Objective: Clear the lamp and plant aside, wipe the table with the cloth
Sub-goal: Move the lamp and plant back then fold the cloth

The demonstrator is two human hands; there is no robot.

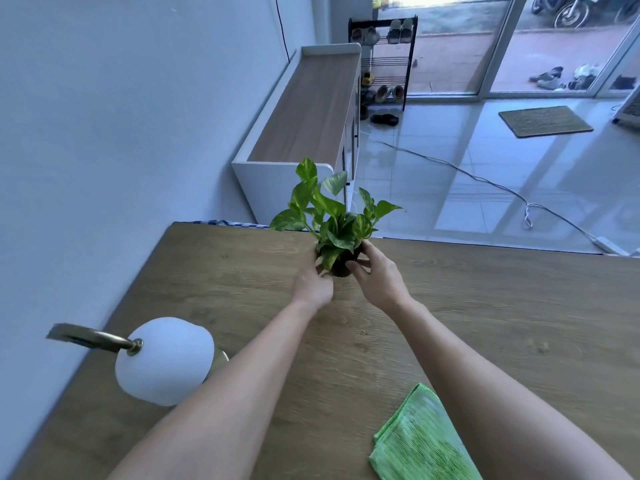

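Note:
A small leafy green plant (332, 209) in a dark pot stands near the far edge of the wooden table (485, 323). My left hand (313, 284) grips the pot from the left and my right hand (377, 275) grips it from the right. The pot is mostly hidden by my fingers and the leaves. A lamp (162, 360) with a white globe shade and a brass arm stands at the table's near left, by the wall. A folded green cloth (419, 441) lies at the near right, partly under my right forearm.
The wall runs along the table's left side. Beyond the far edge stands a low white cabinet (304, 112) with a wooden top. A cable (485, 181) crosses the tiled floor. A shoe rack (384, 64) and a doormat (545, 121) lie farther back.

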